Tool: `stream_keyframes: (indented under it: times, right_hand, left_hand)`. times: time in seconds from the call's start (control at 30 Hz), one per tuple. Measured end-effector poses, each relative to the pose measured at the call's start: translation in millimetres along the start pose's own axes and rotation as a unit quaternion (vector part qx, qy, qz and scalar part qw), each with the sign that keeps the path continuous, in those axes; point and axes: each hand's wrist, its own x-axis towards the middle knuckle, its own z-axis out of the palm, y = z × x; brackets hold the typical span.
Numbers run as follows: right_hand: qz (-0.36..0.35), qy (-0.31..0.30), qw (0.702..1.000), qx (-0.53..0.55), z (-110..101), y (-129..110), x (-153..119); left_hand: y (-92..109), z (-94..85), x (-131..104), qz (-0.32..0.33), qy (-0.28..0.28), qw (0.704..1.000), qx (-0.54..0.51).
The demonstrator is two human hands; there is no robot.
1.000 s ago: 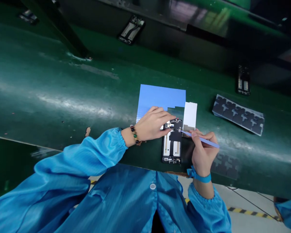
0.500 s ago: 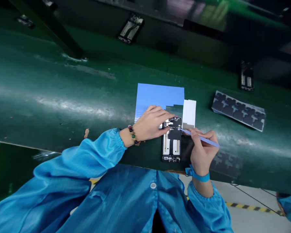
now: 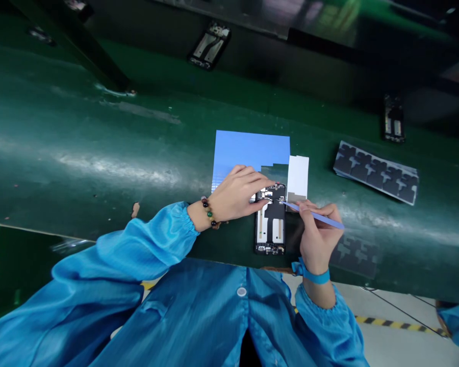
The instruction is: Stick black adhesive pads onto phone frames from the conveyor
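Left hand (image 3: 240, 193) clasps the opened phone (image 3: 270, 227) at eleven o'clock; right hand (image 3: 318, 242), grip tight around the purple tool (image 3: 328, 220), tip at one!

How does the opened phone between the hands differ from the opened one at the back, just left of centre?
The near phone lies almost square to the person, while the back phone lies slanted. The left hand is on the near phone; no hand touches the back phone. Both have their inner parts showing.
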Motion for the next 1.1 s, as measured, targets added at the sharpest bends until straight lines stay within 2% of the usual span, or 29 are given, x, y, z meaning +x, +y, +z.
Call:
stream_keyframes:
  times: [0.17,0.3,0.4,0.53,0.6,0.67,0.77,0.83,0.93,1.0,1.1]
  right_hand:
    - [0.001,0.005,1.000,-0.002,-3,-2,4]
    - [-0.044,0.089,0.995,0.000,-21,-3,11]
    - [-0.045,0.113,0.993,0.004,-41,4,12]
    - [-0.040,0.128,0.991,0.004,-59,18,10]
    - [-0.043,0.136,0.990,0.008,-62,22,12]
    - [-0.039,0.136,0.990,0.007,-62,23,15]
    - [-0.022,0.132,0.991,0.011,-60,22,19]
    - [-0.012,0.132,0.991,0.014,-60,21,20]
    - [-0.012,0.131,0.991,0.012,-60,20,19]
    - [-0.012,0.125,0.992,0.009,-60,19,18]
    - [-0.006,0.112,0.994,0.001,-59,17,17]
  left_hand:
    - [4,-2.8,1,0.040,-0.035,0.995,0.079]
    - [9,-5.0,5,0.062,-0.063,0.986,0.143]
    - [17,-5.5,1,0.076,-0.069,0.981,0.162]
    - [40,-1.1,-33,0.130,-0.111,0.981,0.095]
    - [56,5.8,-59,0.135,-0.142,0.978,0.074]
    - [70,15.3,-83,0.121,-0.149,0.977,0.091]
    - [84,26.2,-108,0.109,-0.092,0.982,0.126]
    - [89,22.7,-115,0.138,-0.028,0.983,0.122]
    - [88,-6.7,-108,0.211,0.029,0.973,0.084]
    - [76,-35.1,-87,0.223,0.026,0.973,0.048]
    - [32,-64.7,-24,0.132,0.006,0.991,0.014]
